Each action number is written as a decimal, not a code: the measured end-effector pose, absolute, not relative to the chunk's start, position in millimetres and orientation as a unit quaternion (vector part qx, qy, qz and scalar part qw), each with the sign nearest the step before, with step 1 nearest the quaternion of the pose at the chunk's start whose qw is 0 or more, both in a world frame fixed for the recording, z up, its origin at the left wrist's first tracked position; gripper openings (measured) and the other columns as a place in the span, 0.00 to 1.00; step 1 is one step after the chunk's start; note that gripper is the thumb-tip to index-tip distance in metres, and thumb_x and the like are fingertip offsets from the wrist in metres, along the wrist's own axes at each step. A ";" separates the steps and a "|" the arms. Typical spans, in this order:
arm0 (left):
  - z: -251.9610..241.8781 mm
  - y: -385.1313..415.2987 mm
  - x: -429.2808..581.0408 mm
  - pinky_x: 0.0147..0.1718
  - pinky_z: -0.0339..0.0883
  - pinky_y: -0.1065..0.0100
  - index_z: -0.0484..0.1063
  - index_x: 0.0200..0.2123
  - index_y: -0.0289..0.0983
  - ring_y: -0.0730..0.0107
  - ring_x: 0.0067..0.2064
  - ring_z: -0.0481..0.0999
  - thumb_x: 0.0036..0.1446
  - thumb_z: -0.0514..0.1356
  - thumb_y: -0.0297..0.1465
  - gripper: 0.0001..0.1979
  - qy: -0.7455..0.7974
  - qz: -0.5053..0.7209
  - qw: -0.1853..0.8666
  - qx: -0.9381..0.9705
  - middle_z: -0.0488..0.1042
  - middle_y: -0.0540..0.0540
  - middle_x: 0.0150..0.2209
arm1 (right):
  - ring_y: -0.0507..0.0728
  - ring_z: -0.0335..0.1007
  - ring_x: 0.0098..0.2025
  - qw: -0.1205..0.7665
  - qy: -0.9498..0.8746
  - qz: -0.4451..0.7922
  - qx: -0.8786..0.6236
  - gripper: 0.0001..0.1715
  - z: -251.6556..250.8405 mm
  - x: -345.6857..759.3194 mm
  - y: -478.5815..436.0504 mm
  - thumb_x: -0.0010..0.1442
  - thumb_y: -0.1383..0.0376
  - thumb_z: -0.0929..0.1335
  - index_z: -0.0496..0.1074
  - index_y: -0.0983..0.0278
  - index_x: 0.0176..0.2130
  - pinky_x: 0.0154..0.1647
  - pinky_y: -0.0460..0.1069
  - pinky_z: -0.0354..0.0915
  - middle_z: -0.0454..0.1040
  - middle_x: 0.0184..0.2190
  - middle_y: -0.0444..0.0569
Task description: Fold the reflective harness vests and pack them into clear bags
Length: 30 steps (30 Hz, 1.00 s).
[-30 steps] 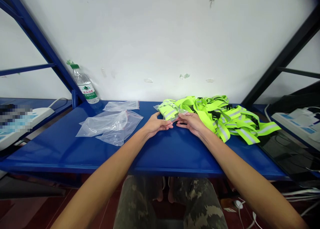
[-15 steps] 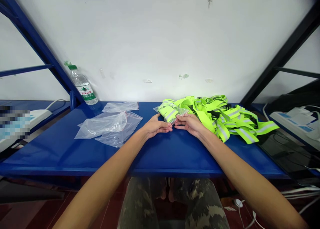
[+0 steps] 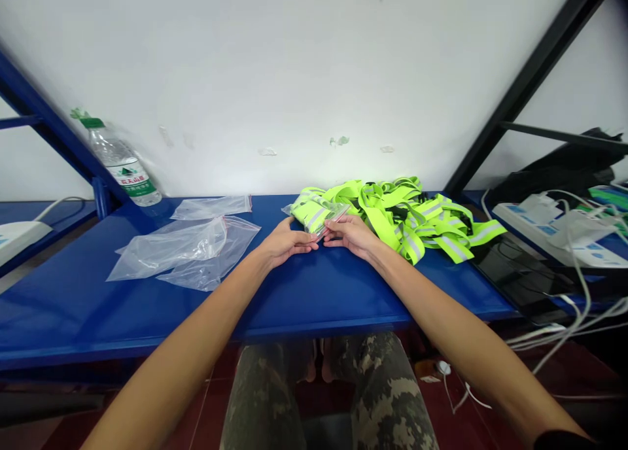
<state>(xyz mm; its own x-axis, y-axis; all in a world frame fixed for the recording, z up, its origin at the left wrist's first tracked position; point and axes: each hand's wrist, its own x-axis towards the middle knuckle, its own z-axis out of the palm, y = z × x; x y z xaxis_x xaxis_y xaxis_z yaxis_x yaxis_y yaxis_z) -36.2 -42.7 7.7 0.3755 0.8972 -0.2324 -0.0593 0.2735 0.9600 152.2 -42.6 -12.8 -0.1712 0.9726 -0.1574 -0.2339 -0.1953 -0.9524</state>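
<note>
Nearest, well below the filled bag (image 3: pixel 334 213) and on this side of it, are the person's camouflage trousers (image 3: pixel 265 398); the blue desk (image 3: pixel 324 299) spreads out beneath and around the bag. Both hands meet at the bag's near edge: the left hand (image 3: pixel 287 242) at its left corner, thumb laid over the edge with fingers below, and the right hand (image 3: pixel 352 234) just to the right, thumb and fingertips pinching the edge beside a red strip. They seem to hold it from two sides to steady the edge and let the thumbs press there, though the strip is too small in view to tell whether it is sealed. The bag lies just beyond the grip, its near edge caught between thumbs and fingers, its body, with a folded yellow-green strap (image 3: pixel 309 210) inside, pointing away. Left of the bag and apart from it, flat clear bags (image 3: pixel 161 248) overlap, probably spread there for easy reach by the left side; just right of the bag sits a tangled strap pile (image 3: pixel 432 224), likely kept handy for the other. Farther off, well to the bag's left, a water bottle (image 3: pixel 131 173) is set back out of the way, and behind the bag rises the white wall (image 3: pixel 294 77).
</note>
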 end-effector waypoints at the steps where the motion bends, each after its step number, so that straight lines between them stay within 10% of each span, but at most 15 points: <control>1: 7.7 -42.5 -36.1 0.28 0.73 0.73 0.59 0.59 0.32 0.69 0.27 0.80 0.43 0.71 0.19 0.40 0.431 0.357 0.668 0.491 0.80 0.42 0.30 | 0.50 0.73 0.24 0.468 -0.426 0.642 -0.432 0.11 -11.8 151.7 -43.1 0.62 0.68 0.71 0.75 0.70 0.28 0.30 0.48 0.76 0.77 0.24 0.48; 8: 5.7 -41.6 -36.8 0.27 0.71 0.67 0.40 0.69 0.30 0.66 0.24 0.76 0.43 0.73 0.32 0.58 0.511 0.324 0.530 0.594 0.77 0.48 0.26 | 0.49 0.72 0.22 0.425 -0.451 0.655 -0.432 0.15 -8.8 152.6 -41.1 0.65 0.68 0.68 0.74 0.71 0.27 0.28 0.46 0.75 0.76 0.23 0.49; 15: -1.8 -38.7 -39.8 0.44 0.69 0.59 0.70 0.56 0.34 0.58 0.42 0.75 0.44 0.69 0.54 0.41 0.452 0.345 0.080 0.818 0.75 0.43 0.38 | 0.49 0.74 0.24 0.279 -0.520 0.697 -0.407 0.12 -6.3 172.5 -26.0 0.64 0.67 0.70 0.76 0.73 0.29 0.29 0.44 0.75 0.77 0.23 0.50; 19: -3.9 -39.9 -38.9 0.57 0.63 0.53 0.70 0.56 0.38 0.52 0.56 0.68 0.46 0.68 0.54 0.39 0.422 0.341 0.037 0.839 0.70 0.39 0.54 | 0.50 0.74 0.25 0.204 -0.574 0.711 -0.351 0.16 -6.0 182.4 -14.0 0.55 0.60 0.76 0.76 0.73 0.32 0.31 0.46 0.75 0.78 0.26 0.51; 30: -6.4 -36.9 -39.0 0.62 0.59 0.48 0.64 0.60 0.44 0.49 0.63 0.63 0.43 0.69 0.54 0.43 0.439 0.308 0.011 0.844 0.64 0.40 0.61 | 0.51 0.75 0.27 0.194 -0.591 0.719 -0.309 0.24 -10.2 186.1 -6.6 0.50 0.52 0.77 0.76 0.71 0.33 0.31 0.47 0.76 0.78 0.27 0.51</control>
